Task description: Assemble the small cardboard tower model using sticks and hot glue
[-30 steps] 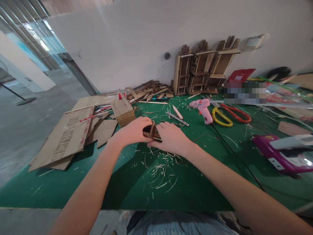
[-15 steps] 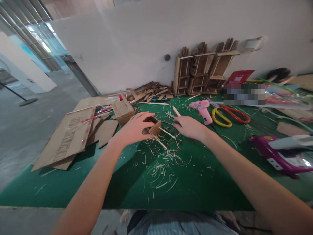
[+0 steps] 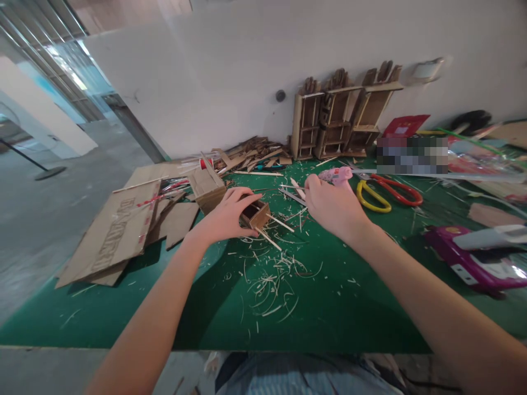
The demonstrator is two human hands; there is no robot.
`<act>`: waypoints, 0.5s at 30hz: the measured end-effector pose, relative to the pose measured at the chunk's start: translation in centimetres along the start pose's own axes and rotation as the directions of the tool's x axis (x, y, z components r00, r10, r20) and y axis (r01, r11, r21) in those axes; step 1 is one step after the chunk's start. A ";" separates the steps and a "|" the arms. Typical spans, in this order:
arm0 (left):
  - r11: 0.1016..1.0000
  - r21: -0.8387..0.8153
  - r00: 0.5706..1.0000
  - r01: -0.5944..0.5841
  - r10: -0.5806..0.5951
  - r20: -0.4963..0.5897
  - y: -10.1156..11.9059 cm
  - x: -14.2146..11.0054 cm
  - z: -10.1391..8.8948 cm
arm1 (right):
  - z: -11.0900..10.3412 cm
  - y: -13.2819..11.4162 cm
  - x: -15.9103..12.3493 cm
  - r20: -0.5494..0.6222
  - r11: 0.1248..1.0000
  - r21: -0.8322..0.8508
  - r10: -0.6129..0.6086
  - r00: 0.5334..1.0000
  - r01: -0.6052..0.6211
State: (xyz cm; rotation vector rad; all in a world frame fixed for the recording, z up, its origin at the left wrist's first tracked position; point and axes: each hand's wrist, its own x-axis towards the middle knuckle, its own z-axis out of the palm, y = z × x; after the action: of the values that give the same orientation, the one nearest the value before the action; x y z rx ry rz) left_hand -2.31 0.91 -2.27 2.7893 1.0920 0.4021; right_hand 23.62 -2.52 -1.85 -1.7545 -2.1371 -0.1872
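My left hand (image 3: 224, 214) grips a small open cardboard box (image 3: 260, 215) from its left side, thumb below and fingers over the top. Two thin wooden sticks (image 3: 269, 240) poke out of the box toward the lower right. My right hand (image 3: 333, 206) is closed in a pinch on a thin dark-red thread (image 3: 284, 188), which runs nearly straight leftward above the box; its far end I cannot make out. Beside the right fingertips lie a grey blade (image 3: 291, 196) and a pale stick. The pink glue gun (image 3: 338, 175) is partly hidden behind that hand.
Wood shavings (image 3: 272, 285) litter the green table (image 3: 329, 323). Cardboard sheets (image 3: 111, 236) and a cardboard block (image 3: 206, 189) lie left. Scissors with red and yellow handles (image 3: 397, 189) and a purple device (image 3: 473, 260) are right. Cardboard frames (image 3: 337, 120) lean against the wall.
My right hand has moved right and slightly up, in front of the glue gun. The thread that lay looped on the table is now drawn out straighter. My left hand stays on the box.
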 end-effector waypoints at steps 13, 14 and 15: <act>0.995 0.092 0.999 0.035 -0.035 0.008 3.3 -0.8 -3.0 | -0.2 1.5 -0.5 -0.052 0.987 0.012 0.164 0.985 -0.163; 0.992 0.117 0.999 0.045 -0.044 -0.012 4.3 -1.5 -3.6 | -0.4 1.4 -0.5 -0.060 0.985 0.031 0.169 0.984 -0.167; 0.989 0.137 0.998 0.060 -0.057 -0.025 5.5 -2.4 -4.1 | -0.6 1.3 -0.6 -0.063 0.984 0.052 0.174 0.983 -0.171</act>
State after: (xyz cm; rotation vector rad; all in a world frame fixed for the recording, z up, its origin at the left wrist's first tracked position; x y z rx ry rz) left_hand -1.64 -4.66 2.30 2.8689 1.2485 0.3632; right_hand 25.10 -2.98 -1.66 -1.8686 -1.9152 -0.1477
